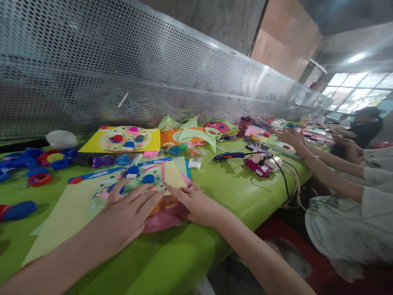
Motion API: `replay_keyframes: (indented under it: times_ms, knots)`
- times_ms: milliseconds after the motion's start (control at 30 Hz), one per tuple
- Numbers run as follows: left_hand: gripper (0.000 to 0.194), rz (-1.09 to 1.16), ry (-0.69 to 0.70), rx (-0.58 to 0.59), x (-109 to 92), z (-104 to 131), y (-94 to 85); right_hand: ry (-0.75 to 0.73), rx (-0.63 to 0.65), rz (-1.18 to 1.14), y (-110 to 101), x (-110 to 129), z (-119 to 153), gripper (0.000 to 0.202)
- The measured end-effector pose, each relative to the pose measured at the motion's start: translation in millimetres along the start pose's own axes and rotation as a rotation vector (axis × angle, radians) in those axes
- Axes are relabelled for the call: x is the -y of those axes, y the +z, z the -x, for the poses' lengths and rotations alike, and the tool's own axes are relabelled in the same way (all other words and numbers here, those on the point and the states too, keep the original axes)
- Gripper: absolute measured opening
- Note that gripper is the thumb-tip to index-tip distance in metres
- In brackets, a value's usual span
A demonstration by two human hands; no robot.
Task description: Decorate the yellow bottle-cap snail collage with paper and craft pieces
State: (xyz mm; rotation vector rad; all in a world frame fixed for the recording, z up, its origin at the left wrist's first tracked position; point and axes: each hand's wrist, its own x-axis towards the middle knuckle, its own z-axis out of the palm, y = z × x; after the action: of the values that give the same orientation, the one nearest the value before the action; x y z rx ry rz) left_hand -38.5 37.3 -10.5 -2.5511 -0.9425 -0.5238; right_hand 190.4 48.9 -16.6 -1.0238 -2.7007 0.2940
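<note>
A craft sheet (76,205) in pale yellow and green lies on the green table, decorated with blue caps, a blue strip along its far edge and small bits of colour. My left hand (125,213) rests over its near part, fingers spread. My right hand (193,203) is at the sheet's right side, its fingertips close to a thin pink strip (163,172); whether they pinch anything is too small to tell. Beneath and between both hands is pink material (166,219) with an orange piece, partly covered.
Coloured bottle caps (55,157) lie left. Behind are a yellow decorated card (89,141) and green paper cuttings (196,133). A glue gun (230,155), purple power strip (258,168) and cables are to the right. Other people's hands (290,138) work further along the table (227,192).
</note>
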Motion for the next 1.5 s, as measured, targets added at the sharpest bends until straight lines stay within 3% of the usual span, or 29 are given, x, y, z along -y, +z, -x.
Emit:
replay_keyframes:
  times_ms: [267,533,800,967,1067,1167,1267,1500]
  knots:
    - [0.047,-0.146,0.052,-0.029,-14,-17,7.6,0.089,-0.109,-0.035,3,1,7,0.094]
    - [0.040,0.094,-0.275,0.066,-5,-20,5.5,0.193,-0.189,-0.121,4,2,8,0.104]
    - [0.035,0.046,-0.143,0.020,-11,-8,6.3,0.116,-0.105,-0.032,-1,6,12,0.084]
    - [0.034,0.034,-0.261,0.012,-5,-11,7.7,-0.044,-0.273,0.032,6,4,17,0.059]
    - [0.034,0.032,-0.339,0.035,-3,-11,10.9,-0.090,-0.187,0.005,7,5,15,0.063]
    - [0.036,0.001,-0.326,0.027,-4,-10,12.9,-0.054,-0.034,0.023,3,8,10,0.069]
    - [0.036,-0.025,-0.317,0.014,-6,-8,12.9,-0.032,0.039,0.094,0,11,8,0.063]
    - [0.035,0.001,-0.325,0.047,-8,-6,13.4,-0.052,-0.027,-0.009,1,9,10,0.060]
